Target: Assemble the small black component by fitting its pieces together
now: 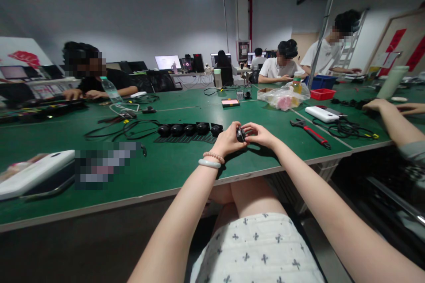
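Between my two hands, just above the green table near its front edge, is a small round black part; its exact kind does not show. My left hand has its fingers closed around the part's left side, with a beaded bracelet and a pale bangle on the wrist. From the right, my right hand pinches the same part with its fingertips. A row of several similar black round parts lies just left of my hands, on dark ribbed pieces.
Black cables lie further left, with a white phone-like device near the front edge. To the right are a red-handled adjustable wrench, a white power bank and a plastic bag. Other people sit or stand around the table.
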Available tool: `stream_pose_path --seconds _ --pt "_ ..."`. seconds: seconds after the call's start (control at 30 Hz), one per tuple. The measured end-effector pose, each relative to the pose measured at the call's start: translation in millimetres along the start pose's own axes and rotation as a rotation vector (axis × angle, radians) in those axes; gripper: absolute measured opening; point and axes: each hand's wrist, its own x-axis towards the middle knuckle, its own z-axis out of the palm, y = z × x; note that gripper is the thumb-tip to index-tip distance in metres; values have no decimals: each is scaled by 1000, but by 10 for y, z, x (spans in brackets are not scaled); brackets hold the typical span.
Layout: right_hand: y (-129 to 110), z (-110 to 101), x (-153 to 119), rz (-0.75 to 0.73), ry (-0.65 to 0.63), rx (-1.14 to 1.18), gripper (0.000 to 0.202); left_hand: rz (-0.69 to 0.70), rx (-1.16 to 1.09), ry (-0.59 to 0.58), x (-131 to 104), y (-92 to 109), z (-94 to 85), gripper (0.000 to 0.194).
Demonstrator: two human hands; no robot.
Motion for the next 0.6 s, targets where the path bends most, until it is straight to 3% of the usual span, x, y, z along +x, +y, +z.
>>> stream_pose_path --seconds 0.37,0.6 --pt "54 19 4 73 -20 56 36 30 19 17 -1 -23 9 58" --pt "45 28 14 90 5 -42 33 51 2 27 -9 -7 0 57"
